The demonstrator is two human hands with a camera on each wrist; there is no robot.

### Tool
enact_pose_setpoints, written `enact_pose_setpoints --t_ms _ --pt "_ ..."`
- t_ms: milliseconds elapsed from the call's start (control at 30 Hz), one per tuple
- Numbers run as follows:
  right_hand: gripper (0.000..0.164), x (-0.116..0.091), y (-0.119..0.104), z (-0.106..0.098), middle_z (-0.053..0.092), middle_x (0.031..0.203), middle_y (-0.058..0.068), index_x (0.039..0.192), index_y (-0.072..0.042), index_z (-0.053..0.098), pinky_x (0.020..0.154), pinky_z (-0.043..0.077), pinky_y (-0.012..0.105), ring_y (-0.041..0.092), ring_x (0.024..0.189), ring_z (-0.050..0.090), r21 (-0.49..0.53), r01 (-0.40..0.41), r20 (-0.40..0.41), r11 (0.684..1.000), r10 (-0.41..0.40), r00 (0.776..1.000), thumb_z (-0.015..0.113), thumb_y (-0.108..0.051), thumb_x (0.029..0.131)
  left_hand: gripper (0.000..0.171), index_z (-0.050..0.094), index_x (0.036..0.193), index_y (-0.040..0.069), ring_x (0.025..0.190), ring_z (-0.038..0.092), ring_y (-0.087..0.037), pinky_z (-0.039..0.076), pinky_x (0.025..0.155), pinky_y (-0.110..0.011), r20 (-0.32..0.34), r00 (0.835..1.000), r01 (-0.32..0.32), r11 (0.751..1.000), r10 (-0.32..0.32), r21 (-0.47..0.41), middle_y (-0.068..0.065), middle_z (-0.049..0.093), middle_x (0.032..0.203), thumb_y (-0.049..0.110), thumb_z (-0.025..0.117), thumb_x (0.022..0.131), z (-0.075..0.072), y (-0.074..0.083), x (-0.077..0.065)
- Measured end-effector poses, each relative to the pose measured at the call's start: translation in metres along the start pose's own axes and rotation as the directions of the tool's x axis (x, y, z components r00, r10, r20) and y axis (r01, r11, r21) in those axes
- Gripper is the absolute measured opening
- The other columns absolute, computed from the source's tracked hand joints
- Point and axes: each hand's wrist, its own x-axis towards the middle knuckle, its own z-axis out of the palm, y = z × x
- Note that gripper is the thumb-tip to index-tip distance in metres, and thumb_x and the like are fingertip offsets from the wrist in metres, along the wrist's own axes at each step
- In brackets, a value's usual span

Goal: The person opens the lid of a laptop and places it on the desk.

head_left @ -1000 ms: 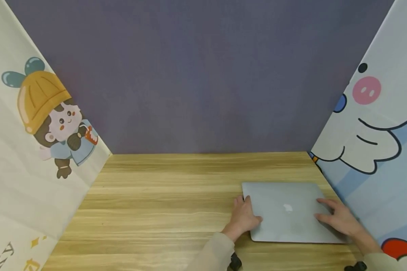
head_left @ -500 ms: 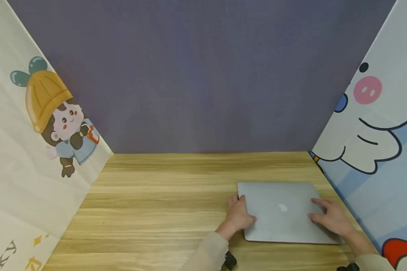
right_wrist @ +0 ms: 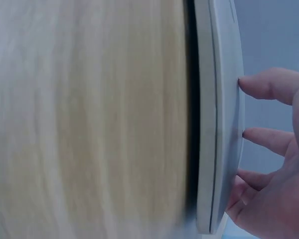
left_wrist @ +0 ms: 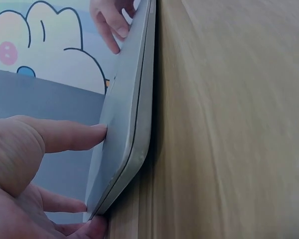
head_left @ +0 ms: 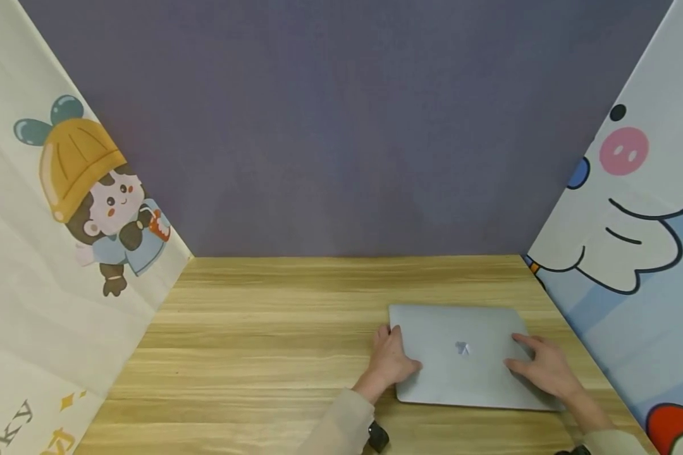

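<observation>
Laptop [head_left: 461,376] lies flat, lid down, on the right part of the wooden surface [head_left: 250,341], between both hands, logo [head_left: 463,348] facing up. Left hand [head_left: 388,363] is at its left edge: thumb [left_wrist: 74,135] presses on the lid just inside that edge, one finger touches the lid farther off near the far left corner, lower fingertips curl against the edge beside it. So left fingers pinch the left edge, thumb well apart from the rest.

Right hand [head_left: 546,370] is at the right edge, palm outside the outline. Thumb [right_wrist: 271,83] and neighbouring finger spread apart, tips on the lid just inside the edge; a third fingertip touches close by. Lower fingers bend toward the right edge, tips hidden; cannot tell if they clasp it. Logo sits between the two hands, touched by neither. Near long edge of laptop is free of fingers; dark gap or shadow runs beneath it in the wrist views.

Light sleeves [head_left: 341,423] on both forearms, black device [head_left: 378,436] at left wrist. Grey panel [head_left: 341,126] at the far side, cartoon-printed left panel [head_left: 17,265] and right panel [head_left: 677,259] flank the surface.
</observation>
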Motion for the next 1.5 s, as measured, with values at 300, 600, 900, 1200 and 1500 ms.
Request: enact_pose_setpoints --t_ms 300,600,900,1200,1500 --pt "0.069 -0.001 -0.014 0.007 0.050 0.124 0.048 0.131 0.013 0.058 0.089 0.042 0.073 0.064 0.113 0.048 0.031 0.015 -0.009 0.999 -0.015 1.000 0.079 -0.031 0.083 0.087 0.049 0.142 -0.010 0.126 0.041 -0.036 0.046 0.104 -0.043 -0.034 0.999 -0.019 0.999 0.017 -0.040 -0.024 0.046 0.137 0.019 0.089 0.071 -0.008 -0.011 -0.002" --pt "0.068 0.001 -0.027 0.016 0.048 0.124 0.049 0.130 0.013 0.059 0.088 0.043 0.072 0.065 0.114 0.047 0.040 0.030 -0.017 0.999 -0.029 0.999 0.081 -0.029 0.082 0.088 0.047 0.142 -0.012 0.125 0.041 -0.037 0.047 0.103 -0.046 -0.049 0.999 -0.001 0.999 -0.002 -0.052 -0.026 0.045 0.137 0.020 0.089 0.072 -0.015 -0.021 -0.003" --pt "0.068 0.003 -0.043 0.024 0.049 0.123 0.047 0.130 0.013 0.059 0.088 0.044 0.070 0.062 0.113 0.048 0.059 0.043 -0.013 0.997 -0.042 0.999 0.081 -0.029 0.081 0.088 0.048 0.141 -0.012 0.123 0.042 -0.037 0.047 0.102 -0.048 -0.078 0.997 0.022 0.998 -0.026 -0.055 -0.026 0.046 0.135 0.018 0.089 0.070 -0.022 -0.036 -0.003" --pt "0.069 0.005 -0.057 0.029 0.044 0.129 0.050 0.133 0.013 0.057 0.093 0.038 0.074 0.068 0.119 0.040 0.084 0.016 0.025 0.996 -0.018 1.000 0.081 -0.029 0.083 0.090 0.048 0.141 -0.014 0.122 0.041 -0.039 0.047 0.101 -0.050 -0.105 0.994 0.023 0.997 -0.031 -0.075 -0.028 0.046 0.136 0.014 0.090 0.066 -0.031 -0.044 -0.006" --pt "0.069 0.009 -0.071 0.036 0.040 0.132 0.050 0.133 0.013 0.057 0.094 0.040 0.075 0.068 0.121 0.037 0.088 0.012 0.027 0.996 -0.015 1.000 0.081 -0.027 0.082 0.089 0.048 0.141 -0.014 0.124 0.040 -0.041 0.045 0.103 -0.052 -0.120 0.992 0.037 0.996 -0.047 -0.078 -0.030 0.045 0.136 0.014 0.090 0.068 -0.041 -0.054 -0.009"
